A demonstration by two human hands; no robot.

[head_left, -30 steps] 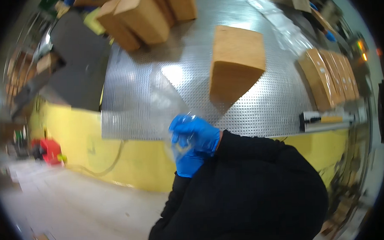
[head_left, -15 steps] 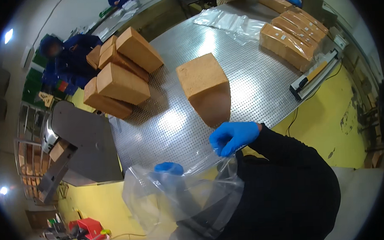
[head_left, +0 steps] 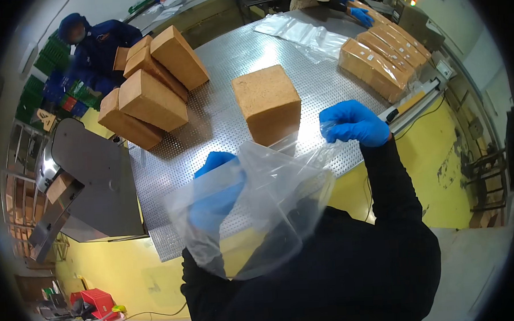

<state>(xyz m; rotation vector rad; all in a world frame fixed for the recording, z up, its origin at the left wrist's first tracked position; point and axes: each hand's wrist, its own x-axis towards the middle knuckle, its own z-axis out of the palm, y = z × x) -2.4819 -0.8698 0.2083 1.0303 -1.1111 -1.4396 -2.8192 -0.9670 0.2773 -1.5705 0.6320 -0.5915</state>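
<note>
Can see at left a grey machine beside the tabletop, at near left a red container, and at far left a person in dark blue.

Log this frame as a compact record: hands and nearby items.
Left hand: blue-gloved, partly seen through large clear plastic bag; inside or behind unclear
Right hand: blue-gloved, gripping the bag's edge
Centre: unwrapped brown block-shaped loaf on textured silver metal table
Table's left: group of unwrapped brown block-shaped loaves
Table's right: clear-wrapped brown loaves

Left grip lower, right grip pinched.
</note>
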